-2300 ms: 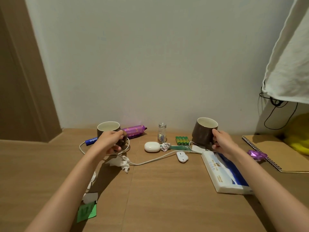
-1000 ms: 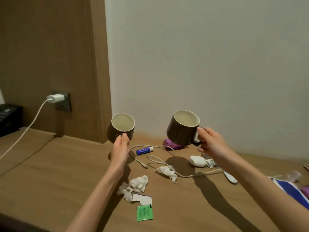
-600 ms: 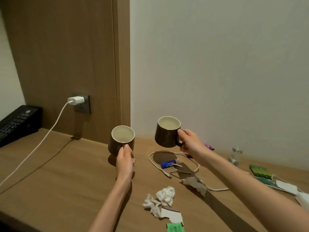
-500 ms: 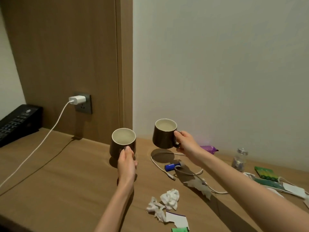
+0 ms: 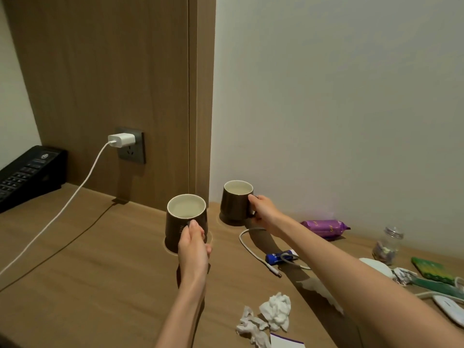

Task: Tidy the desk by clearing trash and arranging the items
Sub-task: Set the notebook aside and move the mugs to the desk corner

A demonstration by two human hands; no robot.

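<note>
Two dark brown mugs with pale insides stand on the wooden desk near the back wall. My left hand grips the nearer mug from the front. My right hand holds the handle of the farther mug, which sits by the corner where the wood panel meets the white wall. Crumpled white tissues lie at the front. A loose white cable curls between the mugs and a blue tube.
A white charger is plugged into the wall socket, its cord running left across the desk. A black telephone sits far left. On the right lie a purple wrapper, a small glass jar, green packs and white devices.
Both mugs were lifted from the desk's middle, carried left and lowered; now they rest on the desk near the wood panel. My view has swung left with them.
</note>
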